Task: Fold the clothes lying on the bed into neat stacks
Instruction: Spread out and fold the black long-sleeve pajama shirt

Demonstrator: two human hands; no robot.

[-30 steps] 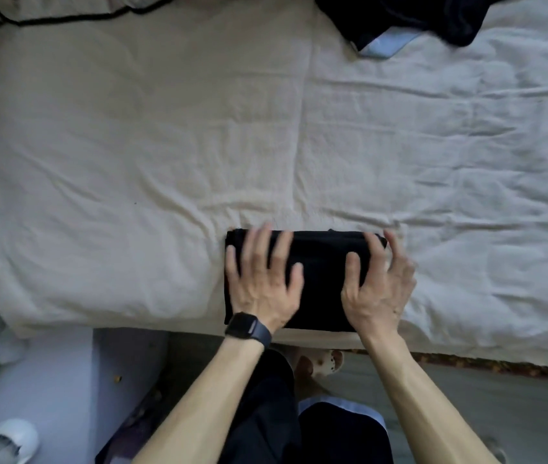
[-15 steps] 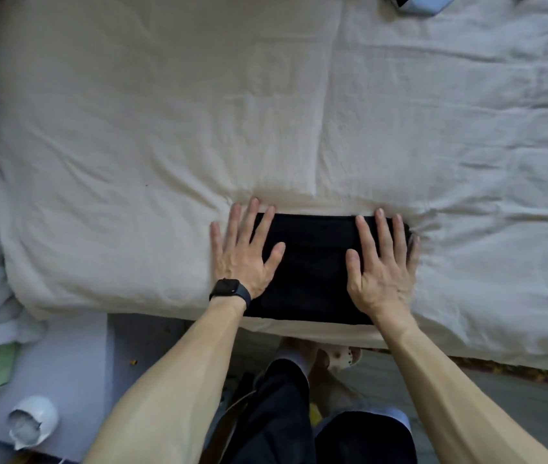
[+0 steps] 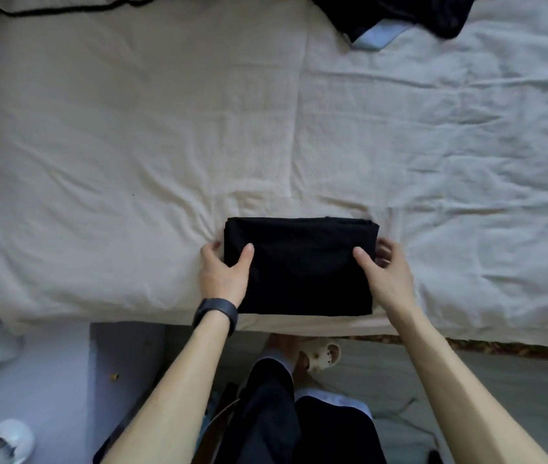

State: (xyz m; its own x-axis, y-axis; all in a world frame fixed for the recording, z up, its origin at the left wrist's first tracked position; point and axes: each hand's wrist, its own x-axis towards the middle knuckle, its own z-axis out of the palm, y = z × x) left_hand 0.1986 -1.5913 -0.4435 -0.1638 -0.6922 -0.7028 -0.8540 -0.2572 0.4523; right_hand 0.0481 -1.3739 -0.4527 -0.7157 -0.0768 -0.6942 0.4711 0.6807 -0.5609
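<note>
A person standing at the foot of a bed (image 3: 132,128) holds a folded black garment (image 3: 299,266) by both short sides; it lies just below the centre of the frame, at the near edge of the mattress. The left hand (image 3: 224,274) and the right hand (image 3: 385,276) each grasp it with the thumb on top and the fingers curled round the edge. A dark watch (image 3: 215,313) bands the left wrist. The rumpled cream sheet (image 3: 433,145) covers most of the frame. At the upper right lies a heap of dark clothes (image 3: 400,11) with a pale blue piece (image 3: 374,36) showing; a black cord (image 3: 65,8) runs along the upper left. Below the bed, a cream slipper (image 3: 319,358) is on the floor at bottom centre, and a white rounded object (image 3: 4,442) sits at the lower left.
</note>
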